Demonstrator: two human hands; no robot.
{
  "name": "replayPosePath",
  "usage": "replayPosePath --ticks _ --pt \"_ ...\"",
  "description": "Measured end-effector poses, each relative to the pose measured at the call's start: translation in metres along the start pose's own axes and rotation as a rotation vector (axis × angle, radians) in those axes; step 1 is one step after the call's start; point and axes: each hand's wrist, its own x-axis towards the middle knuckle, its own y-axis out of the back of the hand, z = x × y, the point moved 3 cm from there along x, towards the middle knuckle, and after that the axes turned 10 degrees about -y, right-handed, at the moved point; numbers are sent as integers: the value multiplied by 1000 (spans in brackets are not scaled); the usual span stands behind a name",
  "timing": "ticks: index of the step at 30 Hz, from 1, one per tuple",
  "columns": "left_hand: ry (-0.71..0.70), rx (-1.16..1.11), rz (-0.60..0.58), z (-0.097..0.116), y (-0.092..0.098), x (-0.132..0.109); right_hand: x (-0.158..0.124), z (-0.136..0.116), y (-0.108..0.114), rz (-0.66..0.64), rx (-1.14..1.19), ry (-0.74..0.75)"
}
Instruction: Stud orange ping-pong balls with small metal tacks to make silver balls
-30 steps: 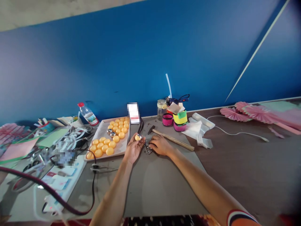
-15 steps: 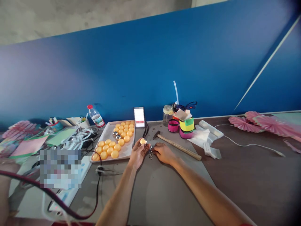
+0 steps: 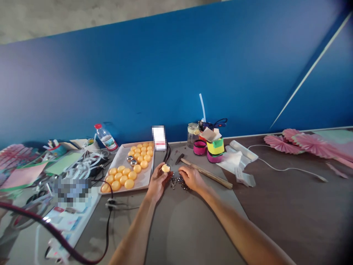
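In the head view, my left hand [image 3: 157, 181] grasps a pale-yellow round piece with a shiny silver edge [image 3: 166, 168] in its fingertips, yellow face up and away from my palm, probably to keep that face in sight. The piece is at about eleven o'clock from a scatter of small shiny metal bits [image 3: 173, 182] on the grey mat [image 3: 193, 228]. My right hand [image 3: 193, 179] rests low over the bits' three o'clock side, fingers curled; I cannot tell whether they pinch anything. A wooden-handled hammer with a dark head [image 3: 209, 173] lies with its head at twelve o'clock from the bits and its handle toward three, seemingly within easy reach. At my left hand's ten o'clock, a shallow white tray [image 3: 142, 178] keeps glossy orange balls [image 3: 129, 183] together, with two mirror-silver balls [image 3: 134, 163] among them.
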Motion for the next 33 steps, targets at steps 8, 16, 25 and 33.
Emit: replayPosePath --ticks 8,16,25,33 --pt "-111 197 86 -4 1 0 3 1 -2 -75 89 -41" --pt "-192 288 138 1 -1 1 2 1 -3 -98 90 -64" --pt "-209 332 158 4 -8 -4 1 -2 -2 -114 170 -78" --pt "-196 244 72 -3 -9 -4 0 -6 -9 -98 497 -297"
